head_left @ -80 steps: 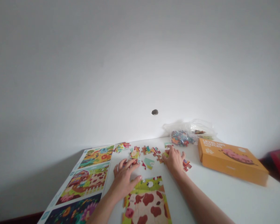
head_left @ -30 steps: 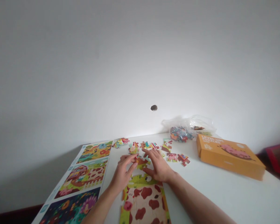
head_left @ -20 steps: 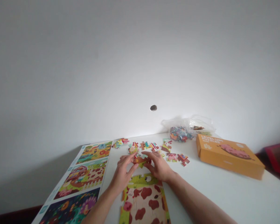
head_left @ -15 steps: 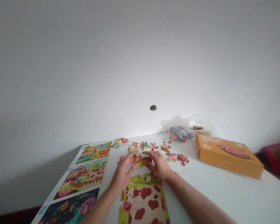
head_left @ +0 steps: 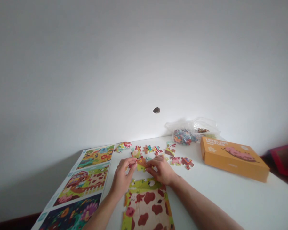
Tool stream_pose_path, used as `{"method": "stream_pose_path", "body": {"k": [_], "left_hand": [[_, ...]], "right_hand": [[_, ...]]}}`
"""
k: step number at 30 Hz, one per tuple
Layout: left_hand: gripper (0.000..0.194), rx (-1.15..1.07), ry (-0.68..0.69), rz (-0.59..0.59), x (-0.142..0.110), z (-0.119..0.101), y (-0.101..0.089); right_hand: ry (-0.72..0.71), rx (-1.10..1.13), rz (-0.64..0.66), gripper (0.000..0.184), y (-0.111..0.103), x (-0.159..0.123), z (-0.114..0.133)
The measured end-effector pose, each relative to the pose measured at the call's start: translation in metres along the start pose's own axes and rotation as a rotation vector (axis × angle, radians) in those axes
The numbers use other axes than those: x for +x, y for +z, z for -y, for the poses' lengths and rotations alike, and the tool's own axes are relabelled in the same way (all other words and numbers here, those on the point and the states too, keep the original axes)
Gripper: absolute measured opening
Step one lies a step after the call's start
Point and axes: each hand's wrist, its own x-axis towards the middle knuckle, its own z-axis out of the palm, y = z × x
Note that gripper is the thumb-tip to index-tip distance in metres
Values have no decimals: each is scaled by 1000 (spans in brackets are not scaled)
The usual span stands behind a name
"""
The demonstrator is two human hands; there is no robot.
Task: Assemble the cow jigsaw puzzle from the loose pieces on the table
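A puzzle piece [head_left: 141, 164] in brown and green is pinched from both sides, just past the joined cow puzzle [head_left: 147, 204]. My left hand [head_left: 123, 174] closes thumb and fingers on its left edge. On the opposite edge, the thumb and fingertips of my right hand [head_left: 162, 170] grip it, partly hiding it. The cow puzzle lies flat below my hands, its far edge showing a sheep and green ground. Loose puzzle pieces [head_left: 148, 149] are scattered on the table beyond my fingers.
To the left lies a printed picture sheet [head_left: 86, 179] with several scenes. An orange puzzle box [head_left: 234, 159] stands at the right. Behind it, clear plastic bags [head_left: 186, 135] hold more pieces against the white wall [head_left: 110, 80]. More loose pieces [head_left: 181, 161] lie right of my right hand.
My left fingers have closed in on the piece's left edge, and my right fingers have drawn together on its right. More of the piece's green part now shows between my hands.
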Motion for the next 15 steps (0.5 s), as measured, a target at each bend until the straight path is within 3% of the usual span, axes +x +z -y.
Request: {"method": "stream_pose_path", "body": {"k": [5,10,15], "left_hand": [[22,67,43,0,1,-1,-2],[20,373,-10,12,1,1,-4],[23,588,-141,88,-1,-5,-5]], "right_hand": [[74,-83,-61,14,-2,1,3],[455,-293,-241,24,-7,5,-4],[697,-376,-211,28,-11,6,-15]]}}
